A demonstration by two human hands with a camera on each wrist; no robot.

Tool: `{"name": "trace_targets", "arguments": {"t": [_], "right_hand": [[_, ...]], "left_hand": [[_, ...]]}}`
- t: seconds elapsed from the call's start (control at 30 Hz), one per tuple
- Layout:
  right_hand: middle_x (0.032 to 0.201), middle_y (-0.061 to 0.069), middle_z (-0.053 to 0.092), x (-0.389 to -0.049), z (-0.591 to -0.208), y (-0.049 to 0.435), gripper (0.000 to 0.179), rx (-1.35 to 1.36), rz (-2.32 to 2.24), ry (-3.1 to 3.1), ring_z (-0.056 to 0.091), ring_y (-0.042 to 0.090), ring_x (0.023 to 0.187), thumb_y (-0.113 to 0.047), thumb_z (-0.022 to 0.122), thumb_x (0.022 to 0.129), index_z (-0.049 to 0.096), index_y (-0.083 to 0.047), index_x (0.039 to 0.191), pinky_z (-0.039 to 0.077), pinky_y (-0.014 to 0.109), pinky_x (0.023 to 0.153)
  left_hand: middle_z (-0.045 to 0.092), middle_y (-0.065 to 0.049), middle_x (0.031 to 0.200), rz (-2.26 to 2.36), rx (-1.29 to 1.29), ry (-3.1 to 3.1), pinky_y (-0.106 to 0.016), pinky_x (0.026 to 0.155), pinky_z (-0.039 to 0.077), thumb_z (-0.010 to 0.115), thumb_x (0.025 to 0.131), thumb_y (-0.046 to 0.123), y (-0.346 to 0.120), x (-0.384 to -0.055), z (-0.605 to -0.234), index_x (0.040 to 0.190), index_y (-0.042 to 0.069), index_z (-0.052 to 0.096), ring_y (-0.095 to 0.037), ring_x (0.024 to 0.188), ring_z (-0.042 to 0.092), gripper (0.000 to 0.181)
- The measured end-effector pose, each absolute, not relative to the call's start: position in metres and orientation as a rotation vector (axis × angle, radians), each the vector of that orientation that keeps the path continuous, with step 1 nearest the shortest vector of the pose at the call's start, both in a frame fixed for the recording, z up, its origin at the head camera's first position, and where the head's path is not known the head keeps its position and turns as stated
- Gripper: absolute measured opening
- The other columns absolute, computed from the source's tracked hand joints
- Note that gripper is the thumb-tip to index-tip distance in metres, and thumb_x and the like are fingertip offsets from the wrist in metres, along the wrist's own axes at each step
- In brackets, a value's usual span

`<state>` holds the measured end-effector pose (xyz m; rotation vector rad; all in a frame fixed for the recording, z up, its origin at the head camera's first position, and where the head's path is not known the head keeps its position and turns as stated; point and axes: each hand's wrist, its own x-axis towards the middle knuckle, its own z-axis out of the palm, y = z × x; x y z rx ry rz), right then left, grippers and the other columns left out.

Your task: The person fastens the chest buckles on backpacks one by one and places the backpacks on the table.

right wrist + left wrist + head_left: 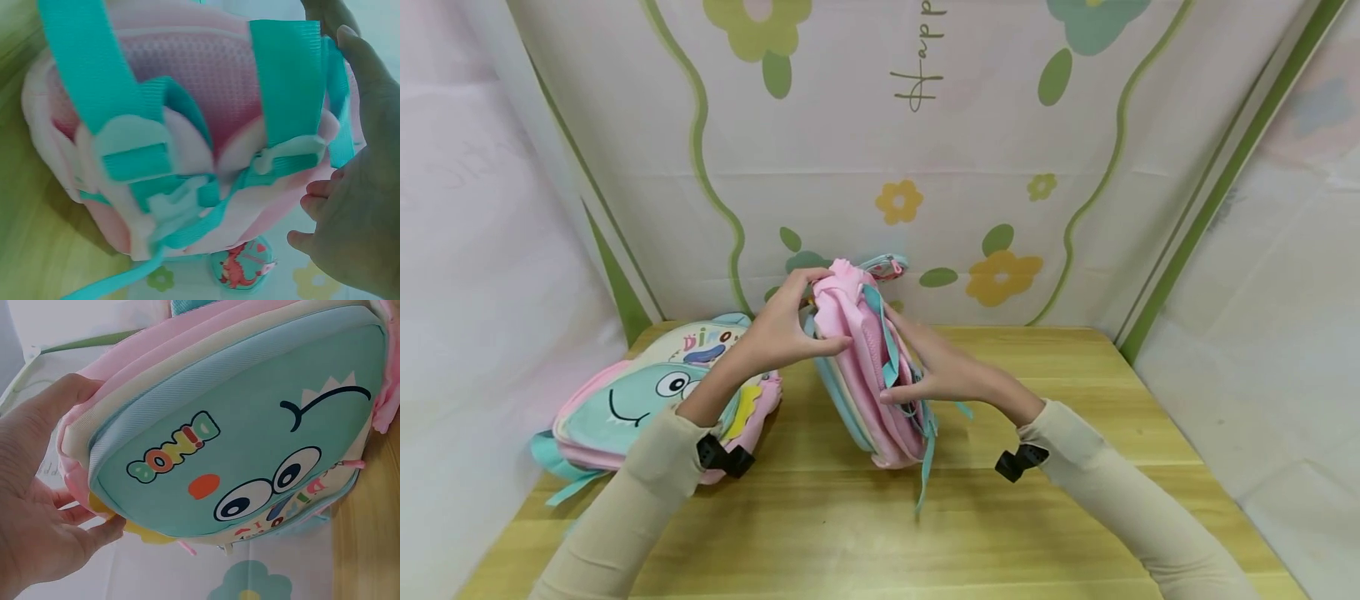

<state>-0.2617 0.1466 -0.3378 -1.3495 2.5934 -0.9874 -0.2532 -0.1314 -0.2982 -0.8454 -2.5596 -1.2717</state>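
Note:
A pink and teal child's backpack (868, 375) stands tilted on its edge in the middle of the table. The left hand (786, 321) grips its upper end, thumb on the pink side and fingers round the far edge. In the left wrist view, the front pocket (250, 437) shows a winking cartoon face. The right hand (943, 367) is at the strap side with its fingers spread, thumb near a teal strap (287, 81). A round pouch (244, 265) with a red dinosaur hangs by the bag's far side.
A second backpack (640, 408), with a smiling teal face and the word DINO, lies face up at the left, partly behind the left forearm. The wooden table (880, 542) is enclosed by white fabric walls (985, 150) printed with flowers at the back.

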Motion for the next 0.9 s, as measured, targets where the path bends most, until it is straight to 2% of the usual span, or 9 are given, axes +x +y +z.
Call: {"name": "trace_targets", "arguments": {"t": [0.1,0.3,0.5,0.7,0.9], "right_hand": [[0.171,-0.008,0.011,-0.261,-0.344,0.147,0.125,-1.376,-1.03,2.553,0.029,0.016,0.152,-0.042,0.085,0.082,-0.01,-0.028,0.164,0.035,0.05,0.12],[0.172,-0.005,-0.001,-0.255,-0.356,0.154,0.126,-1.268,-1.022,2.538,0.011,0.02,0.159,-0.046,0.084,0.082,-0.01,-0.028,0.163,0.024,0.054,0.125],[0.173,0.003,0.006,-0.25,-0.368,0.163,0.126,-1.186,-1.033,2.52,0.013,0.024,0.158,-0.044,0.087,0.08,-0.003,-0.023,0.165,0.024,0.058,0.124],[0.173,0.005,0.004,-0.246,-0.378,0.171,0.127,-1.096,-1.044,2.504,0.011,0.025,0.159,-0.044,0.088,0.078,-0.005,-0.033,0.164,0.022,0.057,0.124],[0.173,0.007,0.002,-0.247,-0.394,0.177,0.131,-1.09,-1.057,2.453,0.01,0.024,0.159,-0.043,0.09,0.077,-0.007,-0.032,0.163,0.021,0.055,0.125]], "left_hand": [[0.039,-0.014,0.153,-1.308,-0.851,-2.55,-0.054,0.115,0.041,0.09,0.077,0.023,-0.134,-0.254,-0.298,0.15,0.005,0.036,-0.029,0.136,0.045,0.092],[0.038,-0.013,0.154,-1.354,-0.874,-2.534,-0.055,0.116,0.04,0.089,0.077,0.02,-0.139,-0.256,-0.301,0.151,0.004,0.035,-0.03,0.137,0.043,0.093],[0.039,-0.012,0.152,-1.402,-0.859,-2.525,-0.053,0.118,0.038,0.088,0.079,0.019,-0.147,-0.258,-0.307,0.151,0.005,0.034,-0.029,0.136,0.044,0.092],[0.039,-0.013,0.152,-1.443,-0.813,-2.537,-0.054,0.12,0.035,0.088,0.079,0.017,-0.157,-0.256,-0.311,0.152,0.005,0.033,-0.03,0.137,0.045,0.092],[0.039,-0.012,0.153,-1.475,-0.783,-2.52,-0.052,0.121,0.033,0.087,0.079,0.015,-0.164,-0.254,-0.317,0.152,0.005,0.033,-0.029,0.139,0.044,0.092]]}}
